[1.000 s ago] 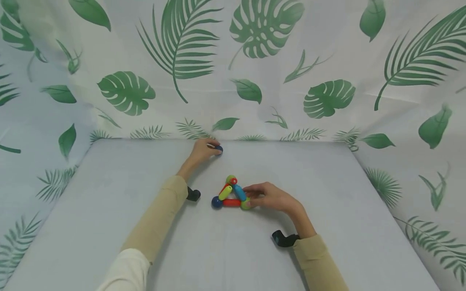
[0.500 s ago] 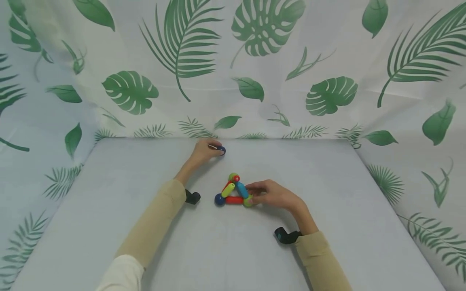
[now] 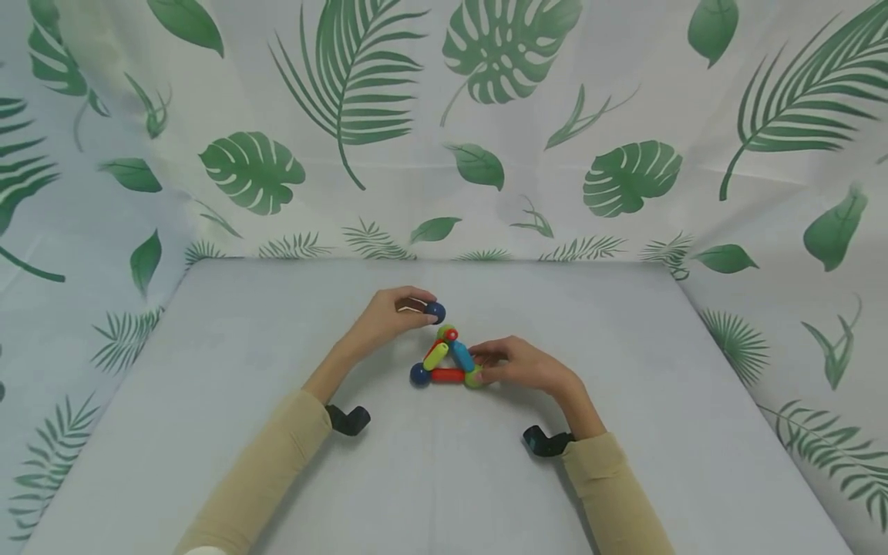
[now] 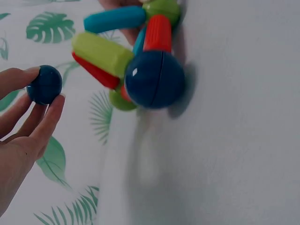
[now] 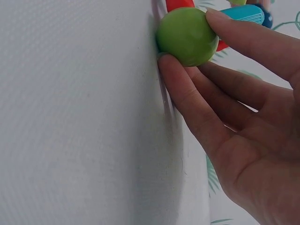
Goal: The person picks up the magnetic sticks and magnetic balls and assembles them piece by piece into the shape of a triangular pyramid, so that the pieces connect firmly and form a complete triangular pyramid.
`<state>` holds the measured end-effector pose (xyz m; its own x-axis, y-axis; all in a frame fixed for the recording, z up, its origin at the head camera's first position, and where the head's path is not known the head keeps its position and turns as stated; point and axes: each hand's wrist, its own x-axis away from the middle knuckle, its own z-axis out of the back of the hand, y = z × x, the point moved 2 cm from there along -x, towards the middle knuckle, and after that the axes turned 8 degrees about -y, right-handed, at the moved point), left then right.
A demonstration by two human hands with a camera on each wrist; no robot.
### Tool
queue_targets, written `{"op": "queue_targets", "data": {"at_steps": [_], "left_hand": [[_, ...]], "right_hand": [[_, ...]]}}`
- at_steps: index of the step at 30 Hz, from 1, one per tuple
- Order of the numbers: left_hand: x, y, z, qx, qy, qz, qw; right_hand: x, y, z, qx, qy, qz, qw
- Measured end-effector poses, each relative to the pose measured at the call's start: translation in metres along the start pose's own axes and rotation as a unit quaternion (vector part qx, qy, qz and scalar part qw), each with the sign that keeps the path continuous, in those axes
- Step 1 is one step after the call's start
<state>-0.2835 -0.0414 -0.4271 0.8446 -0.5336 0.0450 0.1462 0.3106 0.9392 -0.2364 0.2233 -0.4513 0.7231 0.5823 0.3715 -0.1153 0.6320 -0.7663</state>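
My left hand [image 3: 388, 317] pinches a dark blue ball [image 4: 45, 84] between thumb and fingertips, lifted just behind the toy structure. That structure is a triangle of balls and rods on the table. Its corners are a second blue ball [image 4: 154, 79] at front left, a green ball [image 5: 187, 36] at front right and another green ball [image 3: 444, 331] at the back. A red rod [image 3: 448, 375] forms the front side. A yellow-green rod [image 4: 102, 54] and a blue rod [image 3: 462, 356] slant upward with free ends. My right hand [image 3: 529, 365] pinches the front-right green ball.
The white table [image 3: 430, 478] runs back to a leaf-printed cloth backdrop [image 3: 388, 185], which also rises on both sides. Black wrist cameras [image 3: 349, 420] sit on both forearms, low over the table.
My left hand has brought the blue ball from the table's back edge toward me and slightly right, up to the structure. The right hand has kept its hold on the green ball.
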Motion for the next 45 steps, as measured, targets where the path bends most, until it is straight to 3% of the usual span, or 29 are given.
{"op": "queue_targets", "data": {"at_steps": [4,10,17,24,37,45], "left_hand": [[0.011,0.005,-0.009,0.015,-0.017,-0.033,0.9992],[0.016,0.007,-0.021,0.035,-0.02,-0.071,0.9967],[0.02,0.01,-0.031,0.035,-0.006,-0.077,0.9964],[0.021,0.014,-0.033,-0.01,0.0,-0.088,0.9961],[0.022,0.01,-0.038,-0.026,0.004,-0.099,0.9948],[0.025,0.008,-0.037,-0.043,-0.029,-0.07,0.9962]], "right_hand": [[0.0,0.001,0.001,-0.001,0.001,0.003,1.0],[0.001,0.004,0.002,-0.007,0.006,0.003,1.0],[-0.001,0.005,0.0,-0.013,0.0,0.015,1.0],[0.002,0.0,0.002,-0.003,0.004,0.021,1.0],[0.0,-0.003,-0.002,-0.006,0.004,0.026,1.0],[0.0,-0.001,-0.002,-0.007,0.002,0.023,1.0]]}}
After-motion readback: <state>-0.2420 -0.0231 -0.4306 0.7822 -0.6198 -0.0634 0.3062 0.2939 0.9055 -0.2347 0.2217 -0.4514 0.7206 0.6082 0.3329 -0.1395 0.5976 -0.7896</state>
